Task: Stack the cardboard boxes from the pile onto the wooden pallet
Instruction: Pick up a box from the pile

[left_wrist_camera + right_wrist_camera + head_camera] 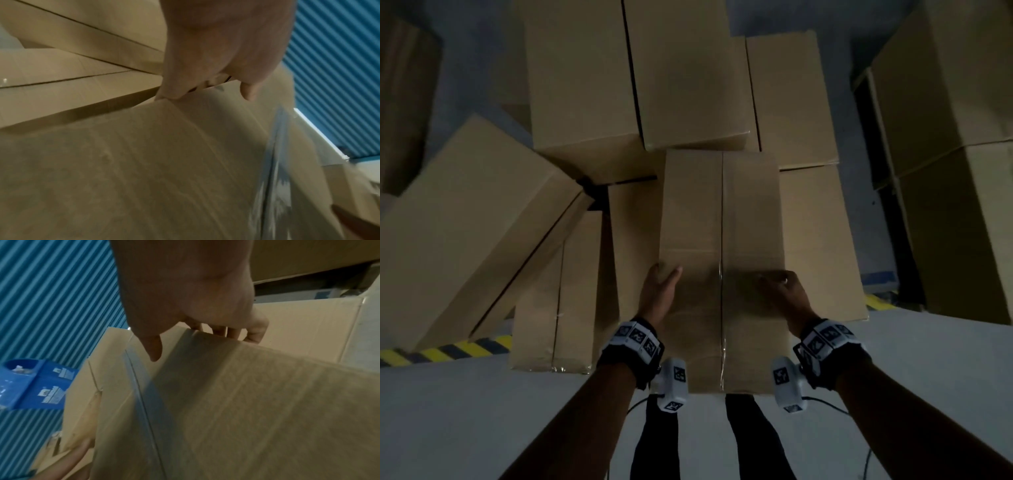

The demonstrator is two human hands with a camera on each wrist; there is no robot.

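- Pile of cardboard boxes: heaped against the far wall, some upright, one large box tipped at a slant on the left, evidently slumped against its neighbours. A second stack is seen well apart on the right. The wooden pallet is not shown in any view.
- Floor: pale, with a yellow-and-black hazard strip run along the foot of the pile.
- Blue corrugated wall: seen behind the boxes in both wrist views; a blue printed carton is noted beside it.
- Taped cardboard box: long and narrow, held lengthwise ahead of the body, its far end close against the pile, its tape seam turned upward. It is judged to be at the point of being drawn off the pile, the carry to the pallet not yet begun.
- Left hand: set on the box's left edge, thumb laid on top and fingers curled over the side, so the box is clamped from that flank.
- Right hand: set on the opposite edge, fingers hooked over it and thumb laid on the face; the box is squeezed between both hands, a grip suited to a wide, probably light load.
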